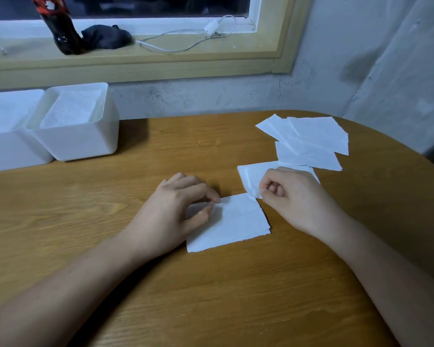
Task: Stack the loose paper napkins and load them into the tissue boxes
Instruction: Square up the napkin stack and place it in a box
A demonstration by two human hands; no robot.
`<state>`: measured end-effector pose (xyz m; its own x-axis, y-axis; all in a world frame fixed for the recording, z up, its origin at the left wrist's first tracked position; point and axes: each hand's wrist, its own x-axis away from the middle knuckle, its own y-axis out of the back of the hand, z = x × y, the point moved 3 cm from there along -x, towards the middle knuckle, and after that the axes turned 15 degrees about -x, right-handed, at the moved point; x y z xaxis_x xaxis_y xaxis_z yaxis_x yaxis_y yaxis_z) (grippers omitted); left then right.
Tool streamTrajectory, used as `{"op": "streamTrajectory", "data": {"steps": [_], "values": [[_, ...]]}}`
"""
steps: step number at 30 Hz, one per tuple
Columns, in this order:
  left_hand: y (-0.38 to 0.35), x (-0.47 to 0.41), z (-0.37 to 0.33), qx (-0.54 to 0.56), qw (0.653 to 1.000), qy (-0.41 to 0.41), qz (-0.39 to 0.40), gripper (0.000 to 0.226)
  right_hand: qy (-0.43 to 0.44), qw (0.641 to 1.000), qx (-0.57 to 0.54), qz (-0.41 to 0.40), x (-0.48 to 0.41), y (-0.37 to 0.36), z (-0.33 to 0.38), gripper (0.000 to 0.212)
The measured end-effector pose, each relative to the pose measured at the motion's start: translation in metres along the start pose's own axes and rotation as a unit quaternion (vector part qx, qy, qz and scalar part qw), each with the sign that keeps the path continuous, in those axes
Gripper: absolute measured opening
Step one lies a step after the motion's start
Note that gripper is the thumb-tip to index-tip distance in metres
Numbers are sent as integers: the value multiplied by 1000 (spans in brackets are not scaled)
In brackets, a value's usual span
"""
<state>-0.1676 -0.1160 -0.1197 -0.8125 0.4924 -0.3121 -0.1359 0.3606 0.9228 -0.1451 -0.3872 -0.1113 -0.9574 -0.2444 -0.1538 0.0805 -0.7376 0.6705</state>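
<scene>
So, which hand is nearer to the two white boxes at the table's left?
Left. The left hand lies right of and in front of the white boxes, pinching the napkin stack. The right hand is farther right, pinching a loose napkin.

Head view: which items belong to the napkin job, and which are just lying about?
Job: napkin stack held by the left hand; single napkin pinched by the right hand; loose napkins on the table; tissue boxes.

Lying about: dark drink bottle, dark cloth, charger with cable, all on the windowsill.
</scene>
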Motion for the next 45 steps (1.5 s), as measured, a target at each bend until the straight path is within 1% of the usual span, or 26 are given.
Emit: {"op": "streamTrajectory", "data": {"steps": [4,9,12,14,18,21,23,25,26,28,30,32,33,34,35,37,38,39,40,41,42,43,44,45], "values": [[-1,1,-5,-25,999,-26,28,18,9,1000,3,-3,3,-10,6,14],[1,3,-7,6,999,-35,31,11,-5,1000,-15,-21,2,-5,8,11],[2,1,-9,30,999,-28,22,7,4,998,-21,-52,2,3,13,14],[3,-1,-8,56,998,-15,12,3,7,996,-44,-78,3,10,17,17],[7,-5,-7,93,995,28,-19,14,-12,986,-133,-95,4,15,22,19],[11,-8,-6,127,988,73,-49,26,5,970,-233,-66,7,14,35,19],[14,-11,-4,138,984,98,-62,40,30,957,-286,-44,10,15,46,20],[15,-11,-2,156,980,113,-58,54,45,939,-340,-21,13,14,52,23],[15,-11,-2,170,977,121,-48,56,47,931,-361,-10,14,13,54,23],[15,-10,-3,200,972,125,-22,51,47,917,-395,3,15,11,55,24],[16,-11,-6,238,963,122,-11,34,40,902,-431,5,15,8,55,25],[17,-11,-7,284,950,128,-16,15,29,893,-450,8,15,7,55,17],[18,-11,-7,303,943,135,-20,9,25,890,-456,7,14,7,53,16],[18,-10,-7,320,937,142,-21,9,21,886,-463,8,14,7,50,17],[18,-11,-7,335,931,146,-20,17,15,883,-469,9,14,7,50,17],[19,-11,-9,355,924,141,-17,41,9,878,-478,27,15,7,51,7],[20,-11,-10,363,922,136,-15,48,7,874,-484,39,16,5,52,5],[20,-12,-11,376,917,132,-11,48,3,869,-492,49,16,4,54,7],[19,-12,-11,394,910,130,-7,42,-1,863,-503,56,17,3,55,5],[18,-12,-12,416,900,128,-4,35,-5,856,-513,58,18,2,55,9],[18,-12,-13,437,890,128,-4,32,-6,851,-522,63,18,1,55,12],[19,-12,-14,453,882,128,-6,36,-7,845,-530,70,19,1,56,10],[20,-13,-14,459,879,129,-10,41,-7,840,-537,78,19,0,57,6],[21,-14,-15,455,881,130,-11,42,-6,837,-542,81,19,0,57,7]]}}
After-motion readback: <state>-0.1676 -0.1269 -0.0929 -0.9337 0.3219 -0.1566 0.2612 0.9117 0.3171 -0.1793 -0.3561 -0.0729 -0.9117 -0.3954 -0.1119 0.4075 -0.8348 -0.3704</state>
